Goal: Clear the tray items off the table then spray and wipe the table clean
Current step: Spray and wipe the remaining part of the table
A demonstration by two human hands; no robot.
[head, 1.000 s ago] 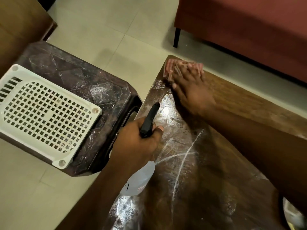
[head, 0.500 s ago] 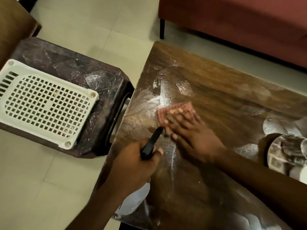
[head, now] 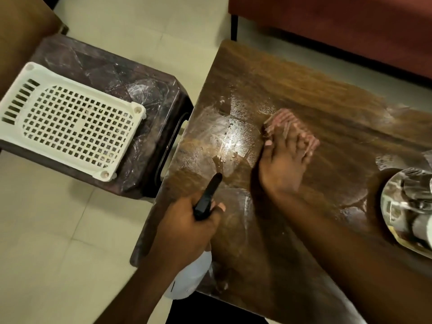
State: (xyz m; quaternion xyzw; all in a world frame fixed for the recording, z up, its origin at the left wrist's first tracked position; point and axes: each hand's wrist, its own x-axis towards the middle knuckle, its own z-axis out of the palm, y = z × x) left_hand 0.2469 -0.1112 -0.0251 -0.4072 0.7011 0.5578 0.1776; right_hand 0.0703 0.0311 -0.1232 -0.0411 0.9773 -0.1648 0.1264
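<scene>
The brown wooden table (head: pixel 304 90) is wet and streaked near its left end. My right hand (head: pixel 282 164) presses a pink cloth (head: pixel 287 122) flat on the tabletop, fingers spread over it. My left hand (head: pixel 184 228) grips a spray bottle (head: pixel 189 277) with a white body and a black nozzle pointing toward the wet patch. The bottle hangs over the table's near left edge. A white slotted tray (head: pixel 70 127) lies on a dark plastic stool (head: pixel 140 90) to the left of the table.
A shiny steel vessel (head: pixel 409 206) stands on the table at the right edge of view. A red sofa (head: pixel 339 19) runs along the far side. Pale floor tiles (head: pixel 58 230) surround the stool and table.
My right hand with the cloth has swept from the table's far left corner back toward the middle, then slightly right. The left hand kept hold of the bottle.
</scene>
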